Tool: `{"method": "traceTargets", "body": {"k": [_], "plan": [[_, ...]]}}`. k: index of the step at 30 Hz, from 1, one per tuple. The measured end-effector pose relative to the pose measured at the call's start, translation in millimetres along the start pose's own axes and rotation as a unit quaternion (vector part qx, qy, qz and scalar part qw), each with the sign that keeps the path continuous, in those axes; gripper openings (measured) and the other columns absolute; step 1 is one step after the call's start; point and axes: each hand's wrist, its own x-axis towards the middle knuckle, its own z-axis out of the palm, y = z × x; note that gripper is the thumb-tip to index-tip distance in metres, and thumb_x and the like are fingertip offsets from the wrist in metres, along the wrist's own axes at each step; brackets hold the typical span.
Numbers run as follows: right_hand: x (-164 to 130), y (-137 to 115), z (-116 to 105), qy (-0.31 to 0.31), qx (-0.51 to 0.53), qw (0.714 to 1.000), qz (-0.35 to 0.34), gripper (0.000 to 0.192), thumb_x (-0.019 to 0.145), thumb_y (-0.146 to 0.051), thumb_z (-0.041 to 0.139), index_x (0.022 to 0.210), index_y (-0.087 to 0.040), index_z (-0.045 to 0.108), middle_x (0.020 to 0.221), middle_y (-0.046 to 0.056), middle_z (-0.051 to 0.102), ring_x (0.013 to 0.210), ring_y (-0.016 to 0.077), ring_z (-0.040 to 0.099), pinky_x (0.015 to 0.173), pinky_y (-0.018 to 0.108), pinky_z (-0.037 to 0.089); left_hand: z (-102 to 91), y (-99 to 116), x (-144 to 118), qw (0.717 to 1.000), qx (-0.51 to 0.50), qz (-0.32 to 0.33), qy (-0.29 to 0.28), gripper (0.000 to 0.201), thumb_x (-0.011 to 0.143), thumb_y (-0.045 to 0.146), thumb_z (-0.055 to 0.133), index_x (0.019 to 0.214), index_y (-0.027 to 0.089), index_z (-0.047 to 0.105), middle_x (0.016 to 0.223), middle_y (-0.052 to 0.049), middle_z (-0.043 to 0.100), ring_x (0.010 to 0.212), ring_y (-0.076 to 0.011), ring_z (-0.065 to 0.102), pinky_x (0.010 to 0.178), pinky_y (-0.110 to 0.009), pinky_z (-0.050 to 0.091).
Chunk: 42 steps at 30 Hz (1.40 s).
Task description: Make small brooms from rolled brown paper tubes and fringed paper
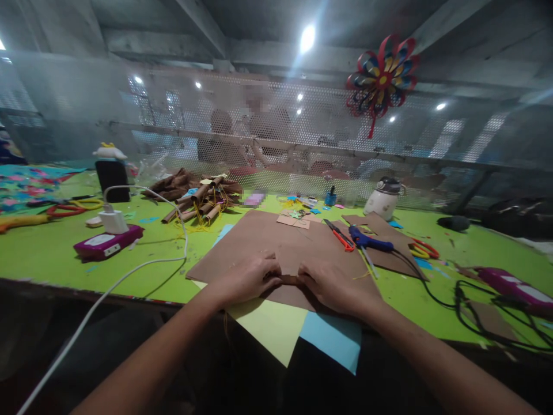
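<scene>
Head view: left hand [248, 278] and right hand [332, 283] side by side, fingers curled, pinching a small brown cardboard strip [288, 280] between them over a brown cardboard sheet [268, 242] on the green table [52, 253]. Blue glue gun [369, 241] just right.

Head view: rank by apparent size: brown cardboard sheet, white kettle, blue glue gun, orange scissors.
1. brown cardboard sheet, under both hands, clearly largest.
2. white kettle.
3. blue glue gun, close to the kettle in apparent size; the kettle stands farther back, so unsure.
4. orange scissors, smallest.
</scene>
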Motion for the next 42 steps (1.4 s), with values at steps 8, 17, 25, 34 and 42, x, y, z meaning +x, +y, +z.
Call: {"method": "traceTargets", "body": {"k": [8, 17, 25, 34, 42], "plan": [[9, 5, 1, 0.043, 0.035, 0.996, -0.065, 0.015, 0.089, -0.018, 0.048, 0.081, -0.014, 0.060, 0.081, 0.005, 0.059, 0.072, 0.0141, 0.051, 0.064, 0.024, 0.036, -6.9, 0, 4, 0.999, -0.012, 0.008, -0.044, 0.032, 0.094, 0.037, 0.038, 0.092, 0.018, 0.064, 0.090, -0.006, 0.055, 0.080, -0.0161, 0.052, 0.071, -0.026, 0.038], [25, 10, -2, -0.031, 0.142, 0.986, -0.077, 0.023, 0.090, -0.024, 0.048, 0.080, -0.014, 0.066, 0.078, 0.005, 0.063, 0.072, 0.0136, 0.053, 0.066, 0.023, 0.039, 1.1, -5, 3, 1.000, 0.007, 0.005, -0.015, 0.034, 0.093, 0.042, 0.038, 0.089, 0.020, 0.063, 0.090, -0.006, 0.055, 0.084, -0.0178, 0.051, 0.073, -0.027, 0.039], [35, 11, -10, -0.124, 0.214, 0.969, -0.006, 0.022, 0.085, -0.025, 0.047, 0.075, -0.013, 0.063, 0.063, -0.002, 0.051, 0.059, 0.0100, 0.042, 0.054, 0.022, 0.031, 2.3, 4, 1, 0.997, 0.000, -0.041, 0.058, 0.022, 0.087, 0.038, 0.052, 0.098, 0.019, 0.055, 0.085, -0.002, 0.059, 0.077, -0.0166, 0.052, 0.063, -0.025, 0.037], [44, 12, -20, -0.193, 0.217, 0.956, 0.041, 0.020, 0.078, -0.031, 0.053, 0.066, -0.015, 0.059, 0.055, -0.005, 0.041, 0.053, 0.0081, 0.034, 0.049, 0.021, 0.025, 16.3, -2, -3, 0.991, 0.088, 0.062, 0.085, 0.027, 0.093, 0.027, 0.042, 0.086, 0.019, 0.067, 0.078, -0.005, 0.059, 0.072, -0.0141, 0.053, 0.065, -0.025, 0.038], [41, 19, -15, -0.172, 0.219, 0.959, 0.044, 0.021, 0.076, -0.033, 0.055, 0.072, -0.015, 0.064, 0.057, -0.004, 0.047, 0.055, 0.0096, 0.039, 0.051, 0.022, 0.030, 22.4, -10, -5, 0.987, 0.096, 0.075, 0.103, 0.028, 0.092, 0.026, 0.043, 0.086, 0.020, 0.069, 0.080, -0.006, 0.061, 0.071, -0.0138, 0.055, 0.063, -0.025, 0.040]]}}
